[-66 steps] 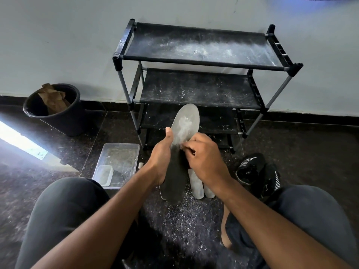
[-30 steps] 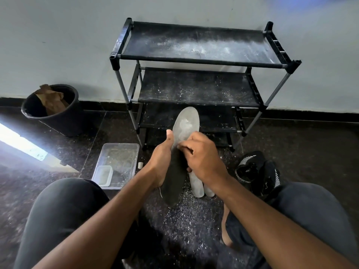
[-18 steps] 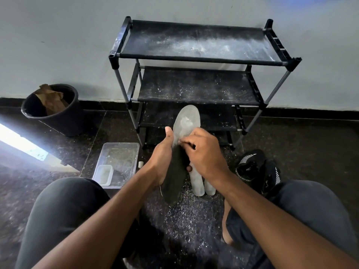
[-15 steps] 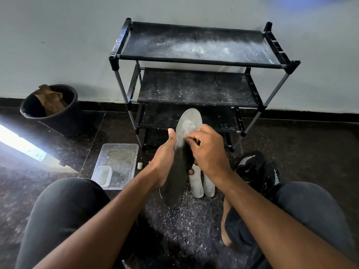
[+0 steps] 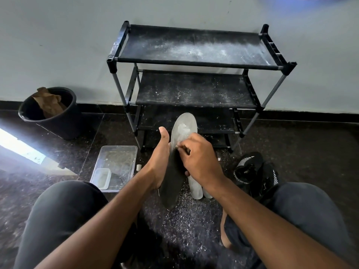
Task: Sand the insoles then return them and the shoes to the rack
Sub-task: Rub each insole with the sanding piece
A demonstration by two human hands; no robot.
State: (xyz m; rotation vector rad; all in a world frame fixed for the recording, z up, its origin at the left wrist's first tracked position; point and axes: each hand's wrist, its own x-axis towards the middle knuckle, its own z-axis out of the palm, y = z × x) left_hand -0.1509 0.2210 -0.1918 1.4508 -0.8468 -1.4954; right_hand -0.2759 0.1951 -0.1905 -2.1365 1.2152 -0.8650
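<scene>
The long grey foam insole (image 5: 179, 152) stands upright at frame centre, my left hand (image 5: 159, 162) cupped behind it, thumb straight up. My right hand (image 5: 198, 158) curls tight at its face, pinching some small abrasive I can't make out. I'd judge short, even strokes toward the pale toe work best. Two pale insoles (image 5: 197, 188) lie below; black shoes (image 5: 252, 171) lower right; black three-shelf rack (image 5: 194, 47) above.

The insole (image 5: 175, 171) I hold looks matt and dark where untouched, pale grey and rough at its scraped toe. The rack (image 5: 194, 47) has black cloth shelves, dusty white, on grey metal tubes. The floor (image 5: 310, 144) is glossy speckled stone; the tray (image 5: 124, 150) is clear plastic.
</scene>
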